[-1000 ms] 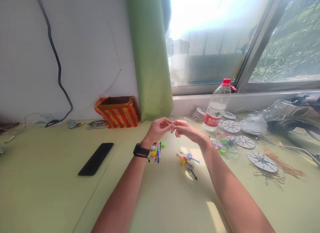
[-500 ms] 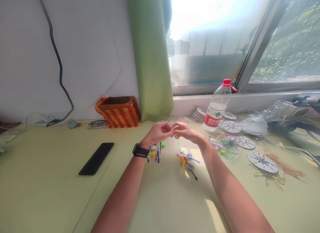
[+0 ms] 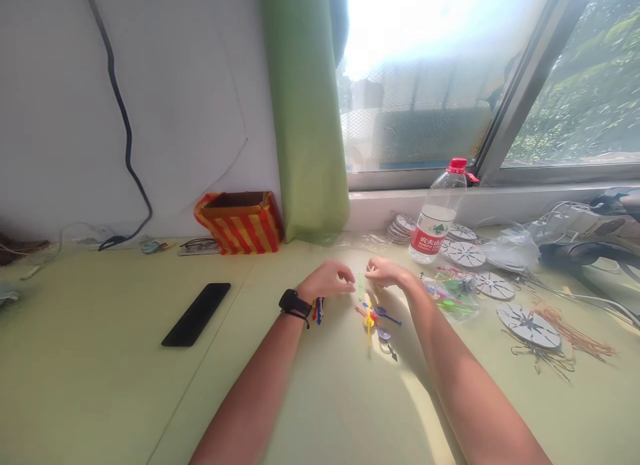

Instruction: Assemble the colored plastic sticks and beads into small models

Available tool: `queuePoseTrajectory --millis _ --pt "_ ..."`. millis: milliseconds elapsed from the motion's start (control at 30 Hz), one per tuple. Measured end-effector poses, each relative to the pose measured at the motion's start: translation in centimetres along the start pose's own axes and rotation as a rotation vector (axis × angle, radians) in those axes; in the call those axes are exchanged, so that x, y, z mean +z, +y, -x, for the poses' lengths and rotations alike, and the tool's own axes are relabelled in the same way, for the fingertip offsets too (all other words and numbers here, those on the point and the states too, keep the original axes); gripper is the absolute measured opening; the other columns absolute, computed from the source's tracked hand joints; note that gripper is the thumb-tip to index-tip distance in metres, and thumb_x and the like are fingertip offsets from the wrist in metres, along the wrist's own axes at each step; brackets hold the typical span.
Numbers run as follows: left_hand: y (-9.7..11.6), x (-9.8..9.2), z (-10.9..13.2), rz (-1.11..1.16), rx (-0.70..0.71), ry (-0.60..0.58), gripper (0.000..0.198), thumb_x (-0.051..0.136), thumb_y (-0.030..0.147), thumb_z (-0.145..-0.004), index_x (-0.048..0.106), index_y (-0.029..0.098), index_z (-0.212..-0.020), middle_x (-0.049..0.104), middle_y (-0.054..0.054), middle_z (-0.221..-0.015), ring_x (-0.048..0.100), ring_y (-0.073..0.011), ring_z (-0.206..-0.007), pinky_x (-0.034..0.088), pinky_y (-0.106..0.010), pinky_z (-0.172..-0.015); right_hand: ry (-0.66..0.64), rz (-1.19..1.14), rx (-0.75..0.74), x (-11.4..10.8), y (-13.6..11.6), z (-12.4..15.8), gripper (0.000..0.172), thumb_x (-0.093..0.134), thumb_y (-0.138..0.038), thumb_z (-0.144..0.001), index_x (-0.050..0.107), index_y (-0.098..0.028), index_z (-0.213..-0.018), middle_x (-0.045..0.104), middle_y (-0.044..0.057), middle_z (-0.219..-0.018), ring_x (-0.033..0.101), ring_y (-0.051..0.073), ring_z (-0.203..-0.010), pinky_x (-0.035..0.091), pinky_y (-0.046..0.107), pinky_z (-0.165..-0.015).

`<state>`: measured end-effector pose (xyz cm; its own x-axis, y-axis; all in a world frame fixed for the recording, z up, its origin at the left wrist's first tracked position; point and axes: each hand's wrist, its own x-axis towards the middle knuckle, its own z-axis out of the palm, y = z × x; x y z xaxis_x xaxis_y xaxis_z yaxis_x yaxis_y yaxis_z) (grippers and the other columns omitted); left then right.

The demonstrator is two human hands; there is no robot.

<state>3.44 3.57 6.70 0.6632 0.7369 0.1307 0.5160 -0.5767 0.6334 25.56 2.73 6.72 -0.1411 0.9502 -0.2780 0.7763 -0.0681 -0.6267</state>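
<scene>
Above the far middle of the table, my left hand (image 3: 327, 278) wears a black watch; its thumb and fingers are apart with nothing visible between them. My right hand (image 3: 386, 272) is across a small gap, fingertips pinched together, and whatever they hold is too small to make out. Between the hands lies a light green plastic strip (image 3: 361, 288). Nearer me are a yellow arrow-shaped piece (image 3: 369, 332), a blue one (image 3: 389, 315) and a black-tipped one (image 3: 388, 345), with red beside them. Several coloured arrow pieces (image 3: 319, 312) show partly behind my left wrist.
A black phone (image 3: 196, 315) lies left, below a red-and-yellow striped box (image 3: 245, 225). On the right stand a water bottle (image 3: 436, 218), slotted white discs (image 3: 529, 325), a bag of coloured pieces (image 3: 455, 295), copper-coloured wires (image 3: 575, 332) and cables (image 3: 590, 295).
My hands were together, holding a thin pale piece between the fingertips. They have moved apart and lower, and the left fingers have opened. The left hand now covers more of the left pile.
</scene>
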Motion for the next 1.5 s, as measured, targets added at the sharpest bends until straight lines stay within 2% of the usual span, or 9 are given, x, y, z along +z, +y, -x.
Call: queuePoseTrajectory --millis 167,400,500,633,900,1100,1200,1367,1500 --pt "-1.4 -1.0 0.7 -0.091 -0.091 0.042 0.025 0.085 0.039 -0.064 0.081 0.022 -0.083 0.075 -0.005 -0.091 0.067 -0.0254 -0.089 0.048 -0.031 -0.072 -0.043 0.152 -0.031 -0.8 -1.4 1.3 0.011 0.076 -0.027 -0.074 0.066 -0.022 -0.074 0.064 0.004 -0.068 0.059 0.019 -0.062 0.039 0.029 -0.054" --pt "-3.5 -3.1 1.5 -0.121 -0.143 -0.069 0.033 0.089 0.034 -0.055 0.081 0.022 -0.084 0.076 -0.004 -0.090 0.066 -0.0216 -0.078 0.044 -0.027 -0.061 -0.477 0.330 -0.312 -1.0 -3.8 3.6 0.033 0.087 -0.028 -0.056 0.081 -0.032 -0.088 0.072 -0.003 -0.095 0.063 0.016 -0.076 0.039 0.023 -0.056" --pt "-3.5 -3.0 1.4 -0.126 -0.202 -0.114 0.033 0.087 0.033 -0.058 0.081 0.021 -0.088 0.076 -0.003 -0.093 0.065 -0.0198 -0.077 0.043 -0.026 -0.060 -0.567 0.404 -0.244 -0.4 -4.2 3.2 0.037 0.090 -0.028 -0.050 0.082 -0.030 -0.086 0.072 -0.004 -0.095 0.064 0.018 -0.080 0.039 0.022 -0.057" --pt "-3.0 -2.6 1.1 -0.133 -0.175 -0.073 0.035 0.085 0.033 -0.063 0.080 0.022 -0.095 0.076 -0.003 -0.097 0.064 -0.0195 -0.080 0.043 -0.027 -0.064 -0.517 0.403 -0.167 -0.1 -4.0 2.6 0.036 0.089 -0.029 -0.050 0.082 -0.029 -0.086 0.074 -0.003 -0.099 0.065 0.020 -0.085 0.040 0.023 -0.059" --pt "-3.3 -2.6 1.2 -0.103 -0.157 -0.042 0.037 0.085 0.043 -0.066 0.080 0.022 -0.096 0.076 -0.004 -0.094 0.063 -0.0198 -0.079 0.044 -0.027 -0.064 -0.517 0.384 -0.251 0.7 -4.1 2.3 0.033 0.092 -0.037 -0.051 0.081 -0.027 -0.080 0.074 -0.002 -0.090 0.064 0.019 -0.080 0.040 0.025 -0.059" --pt "-3.7 -2.3 1.1 -0.070 -0.142 -0.047 0.031 0.081 0.038 -0.069 0.080 0.020 -0.094 0.076 -0.004 -0.090 0.064 -0.0196 -0.078 0.045 -0.027 -0.064 -0.464 0.290 -0.324 0.3 -3.6 2.1 0.021 0.085 -0.033 -0.063 0.081 -0.026 -0.082 0.074 -0.001 -0.088 0.063 0.018 -0.077 0.039 0.025 -0.059" --pt "-3.1 -2.8 1.0 -0.048 -0.133 0.007 0.033 0.079 0.042 -0.072 0.079 0.020 -0.096 0.077 -0.005 -0.095 0.065 -0.0200 -0.080 0.047 -0.027 -0.066 -0.376 0.119 -0.350 -0.6 -3.3 2.5 0.022 0.083 -0.035 -0.066 0.078 -0.024 -0.085 0.073 0.001 -0.086 0.062 0.017 -0.073 0.040 0.026 -0.059" --pt "-0.3 -4.9 1.4 0.076 -0.055 0.179 0.034 0.065 0.049 -0.089 0.076 0.018 -0.098 0.076 -0.006 -0.099 0.069 -0.0203 -0.090 0.053 -0.028 -0.075 -0.226 -0.447 -0.430 -0.7 -2.9 1.9 0.021 0.077 -0.033 -0.073 0.067 -0.018 -0.084 0.071 0.004 -0.081 0.062 0.015 -0.072 0.048 0.028 -0.067" --pt "1.9 -5.2 1.6 0.260 0.002 0.098 0.037 0.071 0.049 -0.088 0.073 0.018 -0.107 0.076 -0.008 -0.106 0.072 -0.0216 -0.097 0.057 -0.031 -0.086 -0.078 -0.724 -0.420 0.2 -2.9 0.7 0.018 0.075 -0.030 -0.073 0.065 -0.017 -0.082 0.069 0.004 -0.074 0.064 0.016 -0.070 0.050 0.029 -0.068"
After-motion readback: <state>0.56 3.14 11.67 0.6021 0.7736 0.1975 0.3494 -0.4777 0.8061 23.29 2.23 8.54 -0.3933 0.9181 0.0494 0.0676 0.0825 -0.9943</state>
